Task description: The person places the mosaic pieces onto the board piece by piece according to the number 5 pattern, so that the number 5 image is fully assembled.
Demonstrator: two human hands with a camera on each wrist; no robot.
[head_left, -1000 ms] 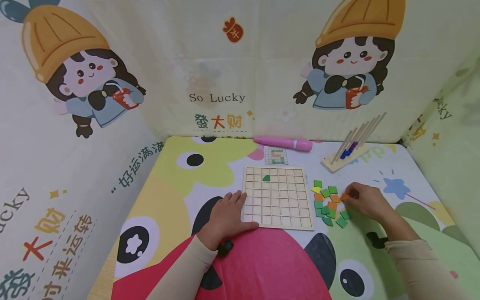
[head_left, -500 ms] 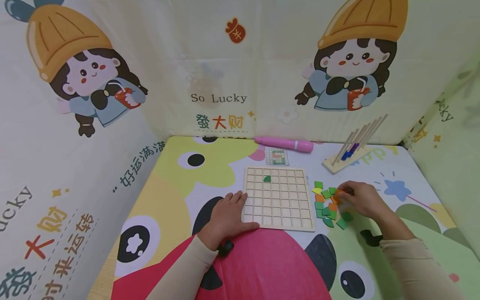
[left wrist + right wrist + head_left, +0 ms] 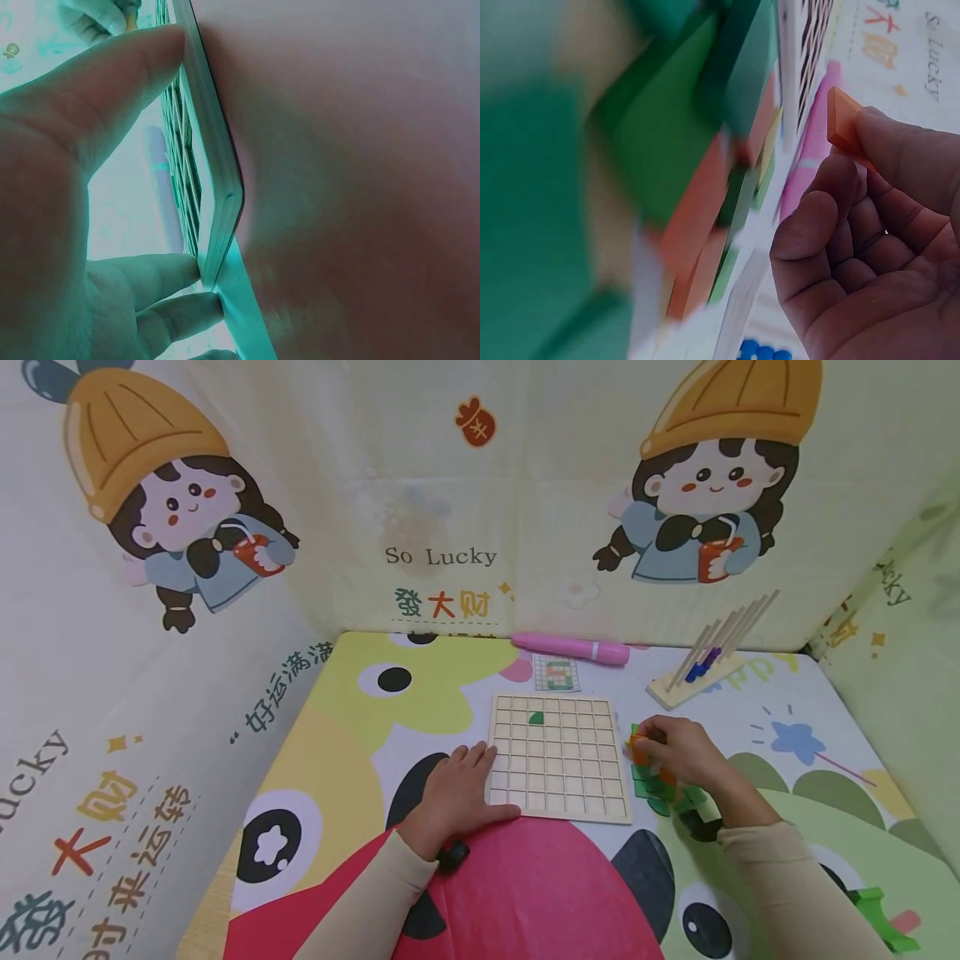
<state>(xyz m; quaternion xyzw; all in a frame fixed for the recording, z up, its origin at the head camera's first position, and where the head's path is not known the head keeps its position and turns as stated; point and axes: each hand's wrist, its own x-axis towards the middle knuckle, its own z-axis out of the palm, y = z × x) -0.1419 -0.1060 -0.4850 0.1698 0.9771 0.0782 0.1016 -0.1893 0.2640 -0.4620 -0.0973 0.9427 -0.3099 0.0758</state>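
A pale wooden grid board [image 3: 555, 764] lies flat, one dark green quarter-round tile [image 3: 536, 718] in a cell of its second row. My left hand [image 3: 457, 789] rests at the board's near left corner, fingertips on the left edge and thumb [image 3: 120, 82] along the near edge. Between thumb and fingers, my right hand [image 3: 686, 752] pinches an orange tile [image 3: 844, 124], above the loose pile right of the board. Green tiles [image 3: 643, 783] show below that hand, which hides part of the pile; a yellow tile [image 3: 767, 159] appears in the right wrist view.
Behind the board lies a small pattern card [image 3: 557, 673], with a pink marker-shaped stick [image 3: 570, 648] beyond it. A wooden base with upright pegs [image 3: 693, 681] and blue and purple beads stands at the back right. A printed cloth wall [image 3: 525, 510] closes the back.
My right hand has moved left across the pile towards the board, carrying the orange tile. The left hand stays at the board's corner.
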